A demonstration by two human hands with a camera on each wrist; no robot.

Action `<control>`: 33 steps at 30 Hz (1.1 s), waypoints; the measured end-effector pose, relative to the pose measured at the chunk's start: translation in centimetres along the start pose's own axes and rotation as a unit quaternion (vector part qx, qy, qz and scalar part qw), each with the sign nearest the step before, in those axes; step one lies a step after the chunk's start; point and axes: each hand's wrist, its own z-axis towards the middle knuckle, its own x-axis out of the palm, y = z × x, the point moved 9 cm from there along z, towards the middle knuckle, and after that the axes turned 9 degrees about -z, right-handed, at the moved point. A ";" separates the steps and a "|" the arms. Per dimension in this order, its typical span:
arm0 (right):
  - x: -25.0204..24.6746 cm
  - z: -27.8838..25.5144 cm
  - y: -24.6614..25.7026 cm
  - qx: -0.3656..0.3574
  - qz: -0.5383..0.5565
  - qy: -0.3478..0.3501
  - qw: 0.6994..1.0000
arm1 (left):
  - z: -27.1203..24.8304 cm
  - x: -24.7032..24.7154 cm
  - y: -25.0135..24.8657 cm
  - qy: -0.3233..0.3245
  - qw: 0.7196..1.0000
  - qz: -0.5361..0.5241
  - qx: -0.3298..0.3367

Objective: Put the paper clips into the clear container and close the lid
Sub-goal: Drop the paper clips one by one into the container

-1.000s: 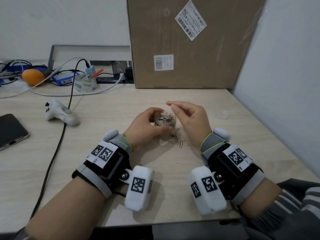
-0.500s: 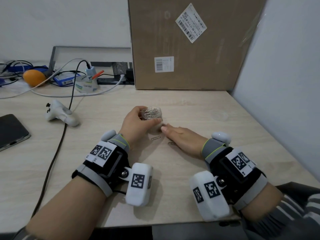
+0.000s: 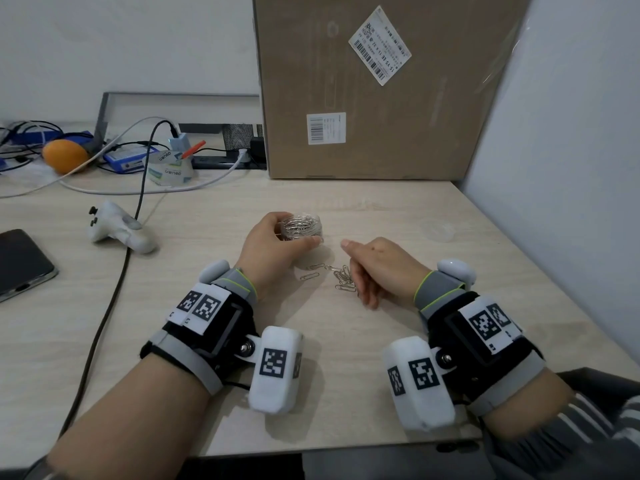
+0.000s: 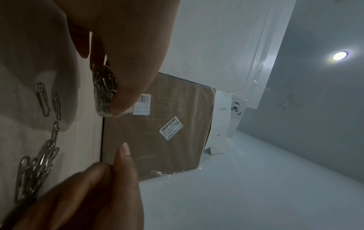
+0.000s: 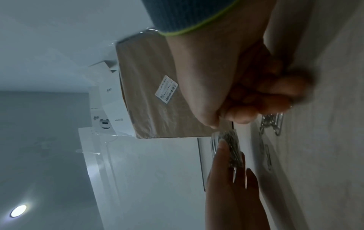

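My left hand (image 3: 273,244) grips the small clear container (image 3: 302,227), which is packed with silver paper clips and open at the top. It is held just above the table, as the left wrist view of the container (image 4: 104,93) confirms. To its right, my right hand (image 3: 377,268) rests on its edge on the table. Its fingers are curled round the near end of a pile of linked paper clips (image 3: 343,278). Two loose clips (image 3: 311,272) lie between the hands. The clear round lid (image 3: 438,232) lies on the table further right.
A big cardboard box (image 3: 374,98) stands at the back, with a white wall panel (image 3: 554,168) to the right. On the left lie a white controller (image 3: 117,230), a black cable (image 3: 114,289), a phone (image 3: 20,261), a tape roll (image 3: 169,168) and an orange (image 3: 64,155).
My left hand carried the container a little left and back. My right hand dropped from above the container, lay flat on the clips, then curled its fingers round them.
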 end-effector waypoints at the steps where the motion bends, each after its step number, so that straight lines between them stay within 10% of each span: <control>1: 0.4 0.2 0.1 -0.005 -0.010 0.005 1.000 | 0.0 0.0 0.0 0.001 1.000 0.002 0.002; 10: -2.8 0.0 1.1 -0.101 -0.036 -0.140 0.984 | 0.0 -0.1 -0.2 0.003 1.000 0.019 0.007; 15: -0.8 0.6 0.1 -0.105 -0.221 -0.013 0.969 | 0.1 -0.1 0.0 0.002 1.000 0.020 0.005; 33: 1.0 2.1 2.1 -0.160 -0.336 -0.078 0.925 | 0.1 -0.3 0.4 0.000 1.000 0.012 -0.005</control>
